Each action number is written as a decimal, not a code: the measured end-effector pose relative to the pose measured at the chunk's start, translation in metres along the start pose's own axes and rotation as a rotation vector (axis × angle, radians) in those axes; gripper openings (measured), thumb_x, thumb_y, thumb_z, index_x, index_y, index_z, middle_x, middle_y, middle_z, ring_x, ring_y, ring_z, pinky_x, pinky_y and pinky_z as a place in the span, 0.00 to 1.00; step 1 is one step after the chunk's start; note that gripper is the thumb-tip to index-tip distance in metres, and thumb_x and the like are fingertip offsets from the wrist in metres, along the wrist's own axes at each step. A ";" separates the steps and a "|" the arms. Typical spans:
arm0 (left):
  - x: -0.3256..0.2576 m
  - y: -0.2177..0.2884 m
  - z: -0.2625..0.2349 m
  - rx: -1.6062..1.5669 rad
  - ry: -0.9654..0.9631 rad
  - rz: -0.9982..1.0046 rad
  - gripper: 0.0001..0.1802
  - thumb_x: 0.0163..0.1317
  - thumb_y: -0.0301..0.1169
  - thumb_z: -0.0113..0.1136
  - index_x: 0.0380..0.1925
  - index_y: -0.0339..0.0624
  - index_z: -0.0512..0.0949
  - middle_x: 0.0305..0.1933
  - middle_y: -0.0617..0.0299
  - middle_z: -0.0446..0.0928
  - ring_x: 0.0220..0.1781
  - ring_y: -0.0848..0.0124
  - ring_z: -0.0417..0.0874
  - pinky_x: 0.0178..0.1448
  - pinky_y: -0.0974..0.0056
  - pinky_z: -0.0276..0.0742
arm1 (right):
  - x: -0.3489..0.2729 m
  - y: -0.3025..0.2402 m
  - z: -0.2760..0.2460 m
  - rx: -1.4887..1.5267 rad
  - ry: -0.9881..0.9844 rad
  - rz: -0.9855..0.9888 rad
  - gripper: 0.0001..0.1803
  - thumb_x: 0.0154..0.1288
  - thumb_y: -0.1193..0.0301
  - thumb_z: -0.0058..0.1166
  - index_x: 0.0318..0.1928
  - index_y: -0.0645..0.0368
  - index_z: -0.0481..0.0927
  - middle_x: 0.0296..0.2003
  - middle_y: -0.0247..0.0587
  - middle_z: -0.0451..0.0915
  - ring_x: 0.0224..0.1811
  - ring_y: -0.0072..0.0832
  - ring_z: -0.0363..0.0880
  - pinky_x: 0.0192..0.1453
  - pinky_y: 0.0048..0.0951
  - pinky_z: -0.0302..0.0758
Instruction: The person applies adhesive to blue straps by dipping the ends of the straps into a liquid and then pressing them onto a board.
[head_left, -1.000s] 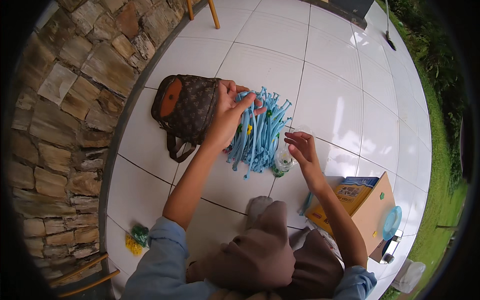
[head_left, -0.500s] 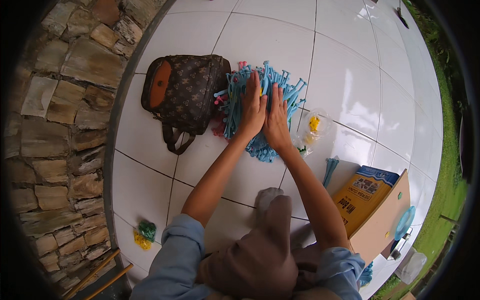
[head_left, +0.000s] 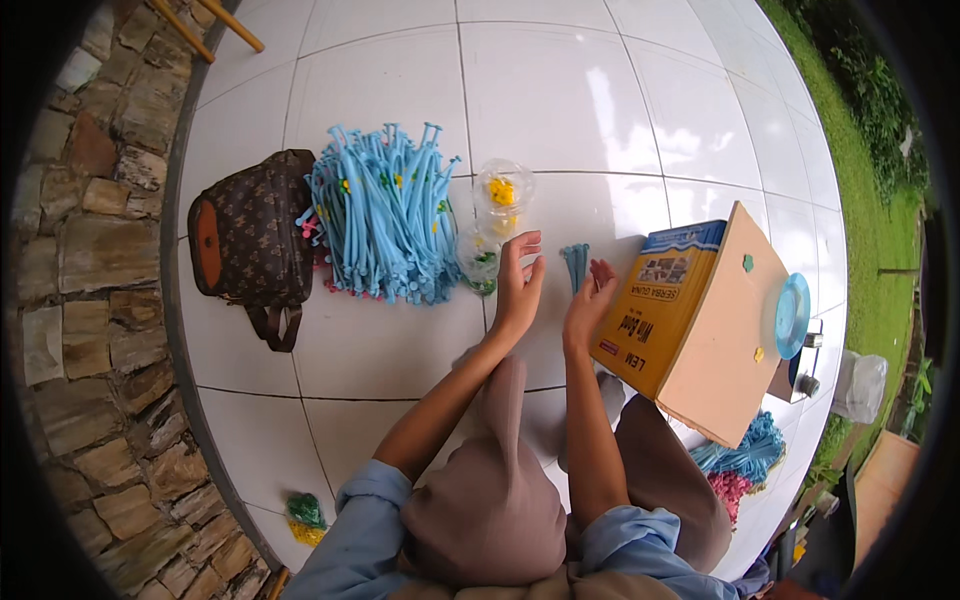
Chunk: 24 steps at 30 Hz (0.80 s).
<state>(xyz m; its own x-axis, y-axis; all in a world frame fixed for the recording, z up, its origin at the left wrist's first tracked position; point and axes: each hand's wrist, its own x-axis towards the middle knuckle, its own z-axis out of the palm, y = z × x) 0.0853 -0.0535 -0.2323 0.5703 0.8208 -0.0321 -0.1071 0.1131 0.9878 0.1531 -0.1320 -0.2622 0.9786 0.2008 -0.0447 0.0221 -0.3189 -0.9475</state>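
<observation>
Two hands over white tiled floor [head_left: 400, 340]. Left hand [head_left: 519, 283] open, fingers spread. Right hand [head_left: 588, 298] open, empty. Small bundle of blue sticks [head_left: 576, 263] between them, long axis pointing away from person. Big blue stick pile [head_left: 385, 215] left, beside brown bag [head_left: 250, 240]. Cardboard box [head_left: 700, 320] right.

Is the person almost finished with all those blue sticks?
Done, it seems: a big pile of light blue plastic sticks beside the brown patterned bag. In hand: left hand and right hand flank a few blue sticks. Left: another blue bundle past the cardboard box.
</observation>
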 end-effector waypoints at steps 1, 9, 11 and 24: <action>-0.002 -0.020 0.012 0.061 -0.024 -0.117 0.17 0.63 0.24 0.47 0.53 0.38 0.64 0.54 0.55 0.67 0.55 0.66 0.71 0.55 0.61 0.71 | -0.001 0.016 -0.006 -0.044 -0.006 0.017 0.21 0.61 0.81 0.42 0.56 0.66 0.62 0.52 0.53 0.68 0.55 0.40 0.68 0.62 0.34 0.62; -0.029 -0.098 0.045 0.302 -0.140 -0.247 0.19 0.60 0.21 0.45 0.53 0.35 0.64 0.51 0.49 0.70 0.45 0.62 0.76 0.48 0.60 0.74 | -0.019 0.045 -0.015 -0.404 -0.096 -0.008 0.28 0.55 0.80 0.49 0.58 0.65 0.60 0.46 0.51 0.67 0.49 0.43 0.66 0.54 0.39 0.62; -0.024 -0.089 0.049 0.221 -0.120 -0.349 0.18 0.60 0.21 0.45 0.52 0.35 0.66 0.51 0.50 0.70 0.45 0.64 0.76 0.47 0.61 0.75 | -0.011 0.040 -0.017 -0.142 -0.125 0.176 0.29 0.55 0.80 0.50 0.58 0.63 0.59 0.45 0.50 0.69 0.47 0.41 0.69 0.51 0.38 0.66; 0.011 0.148 0.045 0.044 -0.261 0.074 0.23 0.61 0.21 0.52 0.57 0.42 0.65 0.45 0.59 0.70 0.34 0.77 0.74 0.29 0.73 0.73 | 0.038 -0.207 -0.036 0.532 -0.140 -0.192 0.31 0.53 0.81 0.53 0.57 0.60 0.58 0.44 0.48 0.70 0.43 0.30 0.73 0.41 0.28 0.77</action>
<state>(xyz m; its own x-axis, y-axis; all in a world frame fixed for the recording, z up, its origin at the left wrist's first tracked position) 0.1124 -0.0525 -0.0795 0.7534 0.6532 0.0753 -0.1244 0.0291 0.9918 0.1935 -0.0919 -0.0562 0.9299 0.3415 0.1366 0.0553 0.2374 -0.9698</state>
